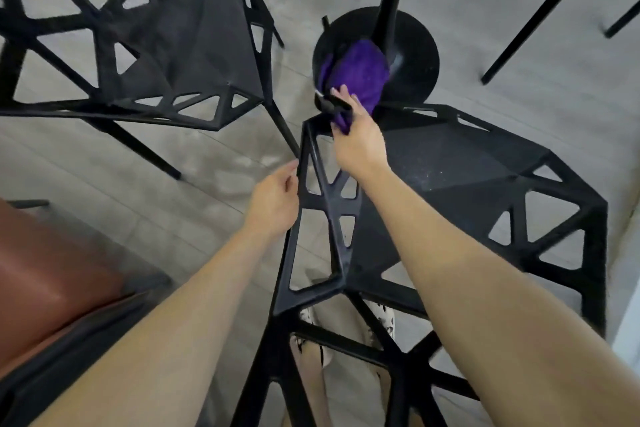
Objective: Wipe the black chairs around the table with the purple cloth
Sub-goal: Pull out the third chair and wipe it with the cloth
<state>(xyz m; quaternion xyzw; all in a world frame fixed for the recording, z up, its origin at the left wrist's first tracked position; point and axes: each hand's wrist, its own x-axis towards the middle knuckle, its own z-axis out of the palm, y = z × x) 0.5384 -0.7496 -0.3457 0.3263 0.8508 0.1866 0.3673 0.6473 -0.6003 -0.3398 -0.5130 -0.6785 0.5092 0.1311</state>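
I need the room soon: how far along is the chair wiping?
Done: nothing plainly looks finished. In hand: the right hand holds the purple cloth at the near chair's front corner, while the left hand holds its side frame. Left: pale specks lie on that seat, and the second chair is untouched.

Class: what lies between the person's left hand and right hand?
In the head view, the chair frame lies between the left hand, holding its edge, and the right hand, holding the cloth.
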